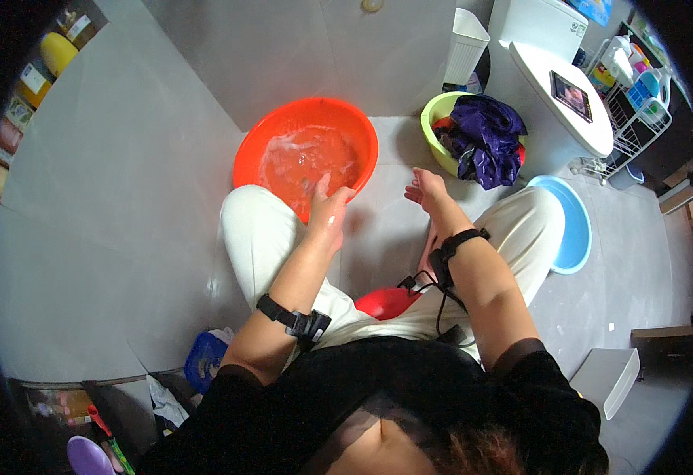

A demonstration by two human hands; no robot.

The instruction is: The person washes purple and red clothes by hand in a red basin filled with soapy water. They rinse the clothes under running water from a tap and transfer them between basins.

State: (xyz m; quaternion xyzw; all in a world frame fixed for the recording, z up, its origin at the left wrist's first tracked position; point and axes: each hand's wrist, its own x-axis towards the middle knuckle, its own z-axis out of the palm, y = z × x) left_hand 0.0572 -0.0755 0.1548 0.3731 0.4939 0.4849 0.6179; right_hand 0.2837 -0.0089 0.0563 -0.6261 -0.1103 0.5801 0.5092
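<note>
Near the front right rim of the orange-red basin (pixel 250 154), my left hand (pixel 330 212) is held with its thumb and fingers apart. Its skin looks wet, and nothing shows in it. Cloudy, sudsy water (pixel 307 154) lies in that basin. My right hand (pixel 427 190) hovers over the floor between the orange-red basin and a yellow-green basin (pixel 433 119), fingers loosely spread and holding nothing. Dark purple cloth (pixel 490 134) is heaped in the yellow-green basin and hangs over its rim, with bits of red beside it.
A light blue basin (pixel 574 226) stands beside my right knee. Beyond it are a white toilet (pixel 532 67) with a phone-like device (pixel 571 96) on its lid, a white bin (pixel 467 43), and a wire rack (pixel 637 131) of bottles. Something red (pixel 386 302) sits beneath me.
</note>
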